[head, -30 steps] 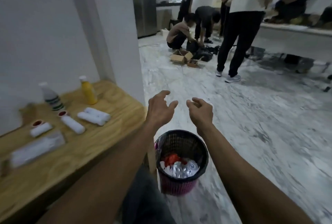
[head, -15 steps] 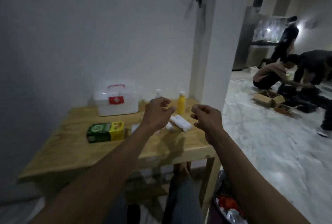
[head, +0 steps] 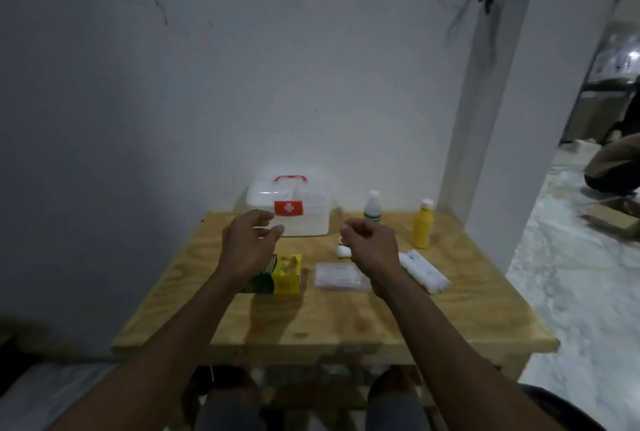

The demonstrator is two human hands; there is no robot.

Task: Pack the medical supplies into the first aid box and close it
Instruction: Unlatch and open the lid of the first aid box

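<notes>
First aid box [head: 287, 211], white with a red cross label and a red handle, sits at the far side of the wooden table [head: 332, 320] against the wall, its lid down, so it will need opening before anything goes in. The supplies are spread on the tabletop in front of and to the right of it, all within easy reach: a green and yellow carton [head: 280, 275] near the left, a flat clear packet [head: 337, 276] in the middle, a small white roll [head: 343, 250] just beyond it, a pair of white wrapped rolls [head: 424, 269] lying side by side to the right, a white bottle [head: 372, 206] and a yellow bottle [head: 422, 228] standing upright at the far right. Both hands hover above the table and hold nothing. The left hand [head: 247, 243] has its fingers spread and loosely curved, just in front of the box, likely aimed at the lid or latch. The right hand [head: 372, 245] has its fingers curled in toward the palm, above the small roll and the packet. Nothing looks packed yet
</notes>
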